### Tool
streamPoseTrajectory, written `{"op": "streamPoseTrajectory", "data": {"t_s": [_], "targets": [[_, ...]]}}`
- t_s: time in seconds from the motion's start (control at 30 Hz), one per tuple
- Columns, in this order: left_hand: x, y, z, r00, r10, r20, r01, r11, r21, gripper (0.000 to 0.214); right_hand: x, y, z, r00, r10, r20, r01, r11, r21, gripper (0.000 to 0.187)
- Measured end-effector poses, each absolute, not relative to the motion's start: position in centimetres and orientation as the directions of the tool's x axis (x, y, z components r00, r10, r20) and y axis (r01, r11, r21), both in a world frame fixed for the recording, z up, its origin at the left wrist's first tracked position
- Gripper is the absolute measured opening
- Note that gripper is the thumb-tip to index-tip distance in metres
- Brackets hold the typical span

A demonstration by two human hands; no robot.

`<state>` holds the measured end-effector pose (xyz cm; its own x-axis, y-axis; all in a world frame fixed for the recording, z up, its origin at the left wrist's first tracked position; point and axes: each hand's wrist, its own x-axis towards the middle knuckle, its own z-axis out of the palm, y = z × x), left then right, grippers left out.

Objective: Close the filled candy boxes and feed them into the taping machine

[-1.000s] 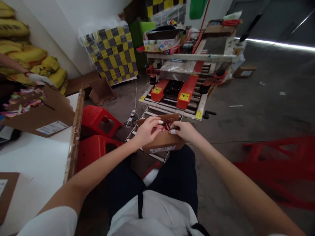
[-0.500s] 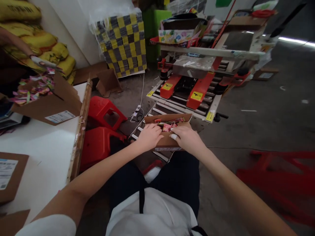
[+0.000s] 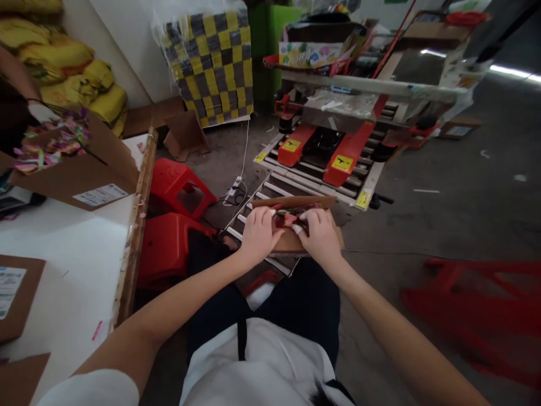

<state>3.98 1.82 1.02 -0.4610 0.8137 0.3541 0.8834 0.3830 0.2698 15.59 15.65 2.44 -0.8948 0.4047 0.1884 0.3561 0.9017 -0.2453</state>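
Observation:
A small open cardboard box [image 3: 291,243] with pink and red wrapped pieces [image 3: 289,219] inside lies on the roller conveyor in front of my knees. My left hand [image 3: 260,234] is at its left side, fingers bent over the near flap and into the opening, thumb on the cardboard. On the right, my right hand [image 3: 319,234] curls over the same flap, with white coverings on some fingertips. Both sets of fingertips reach in among the wrapped pieces and are partly hidden.
Beyond the box, the rollers [image 3: 281,186] lead to a carton-sealing machine [image 3: 332,141]. Red stools [image 3: 177,192] stand left, beside a white table [image 3: 76,248] with a carton of wrapped pieces [image 3: 97,175]. A co-worker's gloved hand [image 3: 42,111] is behind that carton. Red frame [image 3: 473,304] lies right.
Both my hands have moved further over the box opening, fingers reaching deeper toward its far side. The co-worker's gloved hand has moved left and down behind the carton. The view has shifted slightly.

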Motion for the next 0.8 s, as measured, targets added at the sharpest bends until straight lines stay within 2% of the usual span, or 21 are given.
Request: {"op": "streamPoseTrajectory", "data": {"t_s": [0.07, 0.13, 0.33, 0.5, 0.53, 0.6, 0.63, 0.7, 0.73, 0.8], "targets": [[4.1, 2.0, 1.0, -0.410, 0.858, 0.311, 0.905, 0.340, 0.255, 0.049, 15.7, 15.5, 2.4, -0.921, 0.315, 0.228, 0.265, 0.938, -0.226, 0.027], [3.8, 2.5, 1.0, -0.301, 0.924, 0.235, 0.942, 0.249, 0.224, 0.045, 15.5, 15.5, 2.4, -0.955, 0.245, 0.168, 0.212, 0.958, -0.191, 0.032], [2.6, 4.0, 1.6, -0.081, 0.995, 0.061, 0.985, 0.070, 0.157, 0.043, 13.8, 16.4, 2.4, -0.952, 0.290, -0.102, 0.304, 0.934, -0.185, 0.035], [2.0, 5.0, 1.7, -0.074, 0.997, 0.029, 0.987, 0.069, 0.147, 0.039, 13.1, 17.4, 2.6, -0.953, 0.269, -0.140, 0.294, 0.932, -0.213, 0.032], [2.1, 5.1, 1.7, -0.080, 0.996, 0.039, 0.985, 0.073, 0.155, 0.037, 13.4, 17.3, 2.7, -0.956, 0.271, -0.115, 0.290, 0.933, -0.214, 0.031], [2.3, 5.2, 1.5, -0.095, 0.993, 0.063, 0.981, 0.083, 0.174, 0.034, 14.1, 16.8, 2.7, -0.945, 0.325, 0.032, 0.311, 0.927, -0.210, 0.029], [2.5, 5.1, 1.4, -0.109, 0.992, 0.071, 0.978, 0.094, 0.185, 0.033, 14.4, 16.5, 2.8, -0.922, 0.362, 0.137, 0.331, 0.921, -0.203, 0.033], [3.0, 4.8, 1.3, -0.146, 0.986, 0.082, 0.967, 0.125, 0.220, 0.034, 14.9, 16.0, 2.9, -0.861, 0.401, 0.312, 0.362, 0.915, -0.178, 0.054], [3.3, 4.5, 1.2, -0.173, 0.980, 0.101, 0.960, 0.144, 0.242, 0.035, 15.0, 15.8, 2.9, -0.847, 0.398, 0.353, 0.364, 0.917, -0.160, 0.062], [3.8, 3.8, 1.2, -0.240, 0.950, 0.200, 0.947, 0.183, 0.265, 0.038, 15.2, 15.6, 2.9, -0.852, 0.377, 0.362, 0.355, 0.926, -0.128, 0.067]]}}
